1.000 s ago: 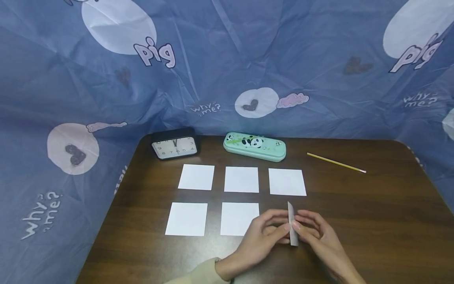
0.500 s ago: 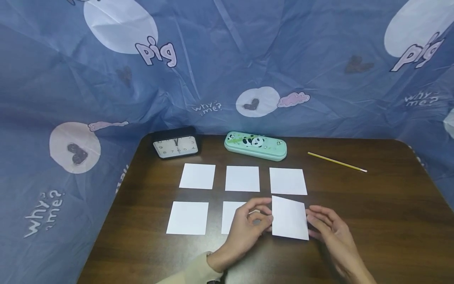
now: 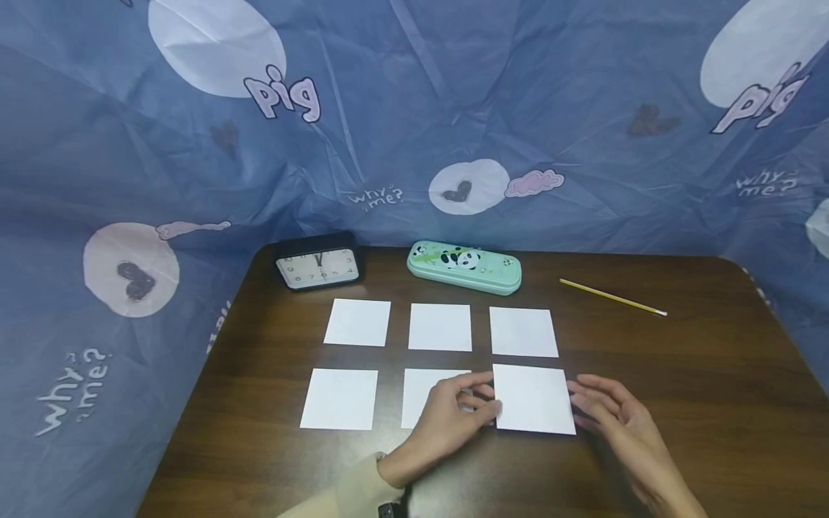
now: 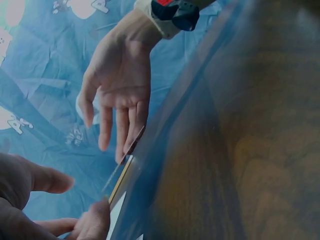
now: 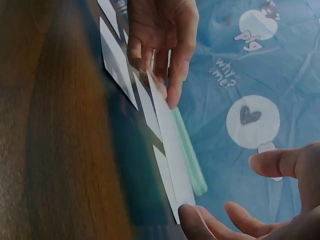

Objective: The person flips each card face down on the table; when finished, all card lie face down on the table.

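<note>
Dark wood worktop [image 3: 680, 374] spreads out under me, hemmed in by a blue printed cloth [image 3: 401, 122] on three sides. Nearest to me, my left hand [image 3: 453, 417] has its fingertips curled lightly at the left edge of a white paper square [image 3: 534, 398], touching it; whether they pinch it or only steady it I cannot tell. My right hand [image 3: 615, 417] sits just off the square's right edge, fingers relaxed and spread, holding nothing. So the square lies flat between my two hands, the left one in contact and the right one just beside it. It fills the right end of the near row, next to two more squares [image 3: 339, 398], one half hidden under my left hand. Beyond them is a far row of three squares [image 3: 440, 326]. Further back stand a black clock [image 3: 317, 265] and a green panda pencil case [image 3: 463, 266], with a yellow pencil [image 3: 612, 296] well off to the right.
</note>
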### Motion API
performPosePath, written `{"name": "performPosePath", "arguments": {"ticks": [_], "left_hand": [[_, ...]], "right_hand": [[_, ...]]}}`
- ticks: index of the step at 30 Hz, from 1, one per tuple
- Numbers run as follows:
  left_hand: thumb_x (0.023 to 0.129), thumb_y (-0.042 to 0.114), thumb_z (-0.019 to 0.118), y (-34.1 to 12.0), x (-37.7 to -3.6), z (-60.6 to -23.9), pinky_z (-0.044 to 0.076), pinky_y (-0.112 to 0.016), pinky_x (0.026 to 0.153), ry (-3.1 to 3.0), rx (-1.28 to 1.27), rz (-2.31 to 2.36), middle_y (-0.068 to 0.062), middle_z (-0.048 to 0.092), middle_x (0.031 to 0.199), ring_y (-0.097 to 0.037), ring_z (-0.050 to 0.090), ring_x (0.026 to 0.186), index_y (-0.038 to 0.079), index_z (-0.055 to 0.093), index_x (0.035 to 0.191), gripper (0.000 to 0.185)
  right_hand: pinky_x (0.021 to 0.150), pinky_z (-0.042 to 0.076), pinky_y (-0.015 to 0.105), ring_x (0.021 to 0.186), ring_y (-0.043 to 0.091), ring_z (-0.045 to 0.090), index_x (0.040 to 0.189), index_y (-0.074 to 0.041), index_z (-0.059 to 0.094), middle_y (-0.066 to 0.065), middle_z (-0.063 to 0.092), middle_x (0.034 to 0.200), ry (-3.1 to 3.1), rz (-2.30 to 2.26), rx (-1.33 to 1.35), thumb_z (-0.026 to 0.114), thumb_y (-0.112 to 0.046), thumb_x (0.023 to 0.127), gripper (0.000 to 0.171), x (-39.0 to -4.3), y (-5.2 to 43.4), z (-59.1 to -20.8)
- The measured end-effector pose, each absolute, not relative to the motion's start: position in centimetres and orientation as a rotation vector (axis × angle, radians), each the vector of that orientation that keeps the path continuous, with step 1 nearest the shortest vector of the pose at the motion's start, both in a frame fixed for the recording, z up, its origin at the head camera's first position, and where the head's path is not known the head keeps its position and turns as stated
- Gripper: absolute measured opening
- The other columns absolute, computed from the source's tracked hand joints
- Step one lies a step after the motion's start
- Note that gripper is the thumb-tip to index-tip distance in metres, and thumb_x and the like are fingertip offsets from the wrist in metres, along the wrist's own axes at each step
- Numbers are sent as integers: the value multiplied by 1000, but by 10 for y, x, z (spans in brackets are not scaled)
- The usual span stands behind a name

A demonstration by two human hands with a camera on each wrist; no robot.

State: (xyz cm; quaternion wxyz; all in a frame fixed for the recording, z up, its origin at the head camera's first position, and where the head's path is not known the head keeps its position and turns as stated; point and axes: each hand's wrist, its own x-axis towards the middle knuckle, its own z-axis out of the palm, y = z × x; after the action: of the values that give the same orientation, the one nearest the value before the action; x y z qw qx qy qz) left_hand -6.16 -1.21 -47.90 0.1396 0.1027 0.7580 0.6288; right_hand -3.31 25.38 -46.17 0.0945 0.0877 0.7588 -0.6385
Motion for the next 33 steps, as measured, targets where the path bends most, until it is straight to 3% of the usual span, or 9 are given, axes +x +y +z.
{"name": "performPosePath", "arguments": {"ticks": [7, 10, 20, 27, 33], "left_hand": [[91, 19, 78, -15, -58, -480, 59, -17, 79, 2156, 268, 1752, -19, 73, 126, -27, 79, 98, -1, 60, 141, 56], [91, 20, 78, -14, -56, -481, 60, -16, 81, 2142, 261, 1742, -20, 72, 129, -24, 79, 97, 0, 59, 142, 57], [92, 22, 79, -14, -50, -481, 61, -16, 84, 2125, 267, 1729, -21, 69, 136, -20, 79, 97, 2, 58, 144, 60], [94, 24, 77, -17, -44, -480, 61, -16, 83, 2121, 339, 1670, -23, 66, 141, -10, 78, 94, 3, 55, 146, 61], [94, 28, 77, -18, -41, -478, 61, -17, 84, 2183, 387, 1608, -22, 64, 143, -13, 78, 98, 3, 56, 146, 61]], "right_hand": [[93, 60, 20, 113, -6, 67, 150, -1, 39, 18, 60, 149, 2240, -1773, 327, 61, -34, 106, 59, -37, 254, -465], [93, 60, 19, 114, -7, 66, 151, -1, 38, 23, 55, 153, 2233, -1767, 323, 60, -34, 107, 59, -38, 255, -467], [94, 60, 20, 114, -6, 66, 150, 2, 38, 24, 57, 150, 2216, -1801, 294, 61, -32, 107, 59, -36, 255, -471], [93, 60, 21, 113, -5, 67, 149, 3, 40, 14, 65, 144, 2200, -1815, 318, 62, -30, 106, 58, -33, 255, -474], [91, 61, 21, 113, -6, 66, 148, 2, 40, 3, 69, 139, 2211, -1806, 319, 61, -31, 107, 57, -33, 256, -477]]}}
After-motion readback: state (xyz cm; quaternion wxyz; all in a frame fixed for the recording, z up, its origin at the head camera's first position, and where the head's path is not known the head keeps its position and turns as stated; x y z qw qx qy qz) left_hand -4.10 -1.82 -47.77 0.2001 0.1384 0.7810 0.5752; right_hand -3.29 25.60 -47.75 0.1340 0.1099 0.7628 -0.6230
